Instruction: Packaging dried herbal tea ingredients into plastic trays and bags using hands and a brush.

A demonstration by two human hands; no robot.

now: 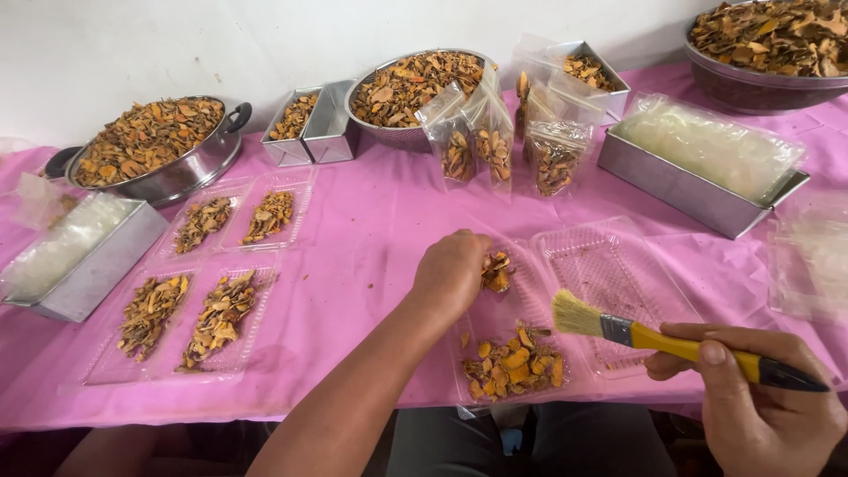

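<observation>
Your left hand was curled shut over a small clump of dried orange-brown slices, thin, curled and brittle-looking chips with brighter orange faces, held just above the far end of the clear plastic tray in front of you on the pink tablecloth. A loose heap of the same slices lay at the near end of that tray. Your right hand was closed around the yellow handle of a flat paintbrush, its pale bristles pointing left and hovering over the near right corner of the tray; beside the tray on its right sat an empty clear tray. How many slices your left fingers pinched could not be told, since the fist covered most of the clump. The brush's dark handle end disappeared behind your right fingers, and that hand was cut off by the lower edge of the view. Well to the left of the tray, four filled trays lay flat; beyond it stood small clear pouches of slices, their contents blurred behind the plastic.
</observation>
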